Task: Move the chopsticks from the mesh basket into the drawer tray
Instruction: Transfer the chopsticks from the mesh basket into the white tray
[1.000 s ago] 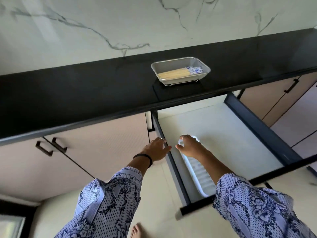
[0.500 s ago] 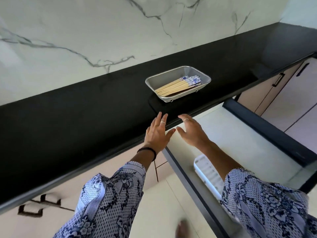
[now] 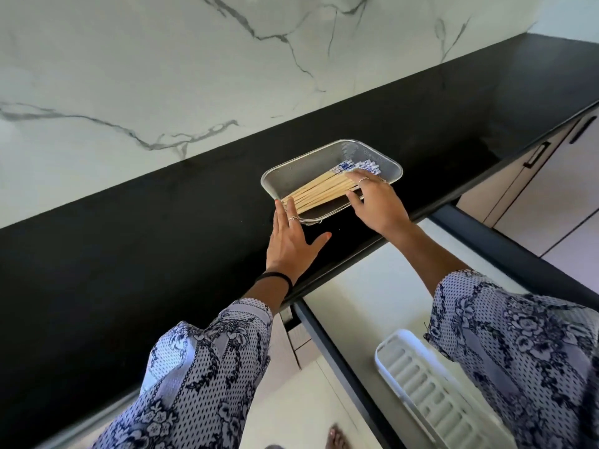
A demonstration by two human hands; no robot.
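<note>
A silver mesh basket (image 3: 308, 160) sits on the black countertop (image 3: 129, 241). Inside lies a bundle of bamboo chopsticks (image 3: 321, 189) with blue-and-white patterned ends pointing right. My right hand (image 3: 376, 204) reaches over the basket's near rim, fingers spread and resting on the patterned end of the bundle. My left hand (image 3: 291, 241) lies flat with fingers apart, its fingertips at the basket's left near corner by the chopstick tips. Neither hand has closed around anything. A white ribbed tray (image 3: 421, 393) lies in the open drawer (image 3: 372, 286) below, partly hidden by my right sleeve.
A white marble wall rises behind the counter. The drawer's dark side rails (image 3: 505, 251) jut out under the counter edge. Beige cabinet doors with black handles (image 3: 538, 153) stand at the right. A bare foot (image 3: 335, 437) shows on the pale floor.
Both hands have risen from the drawer to the counter and reached the basket. The right hand now touches the chopsticks, and the left hand touches the basket's corner.
</note>
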